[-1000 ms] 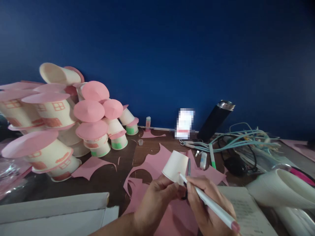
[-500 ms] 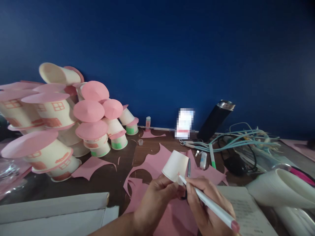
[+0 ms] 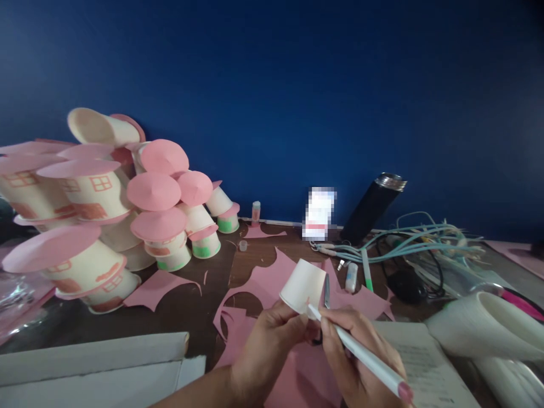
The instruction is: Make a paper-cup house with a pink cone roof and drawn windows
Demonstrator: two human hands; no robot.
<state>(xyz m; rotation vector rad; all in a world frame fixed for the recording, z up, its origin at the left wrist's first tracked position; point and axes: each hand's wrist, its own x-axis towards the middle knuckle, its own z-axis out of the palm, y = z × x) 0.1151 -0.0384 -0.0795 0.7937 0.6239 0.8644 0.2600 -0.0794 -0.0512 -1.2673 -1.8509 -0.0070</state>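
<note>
My left hand (image 3: 274, 343) is closed on the rim of a small white paper cup (image 3: 302, 283), held upside down and tilted. A short reddish mark shows on the cup's side. Between the fingers of my right hand (image 3: 361, 351) is a white marker pen (image 3: 365, 356) with a pinkish-red end; its tip meets the cup near the rim. Beneath both hands lie cut sheets of pink paper (image 3: 263, 283). Scissors (image 3: 327, 292) are partly hidden behind the cup.
Stacked paper-cup houses (image 3: 97, 195) with pink paper roofs stand at left. A white box (image 3: 93, 354) lies front left. At right are a black bottle (image 3: 372, 209), pale blue cables (image 3: 403, 243), a black mouse (image 3: 408, 285), a book (image 3: 429, 362) and stacked paper cups (image 3: 476, 323).
The marker tip has shifted very slightly down along the cup. My left hand and the cup stay almost still.
</note>
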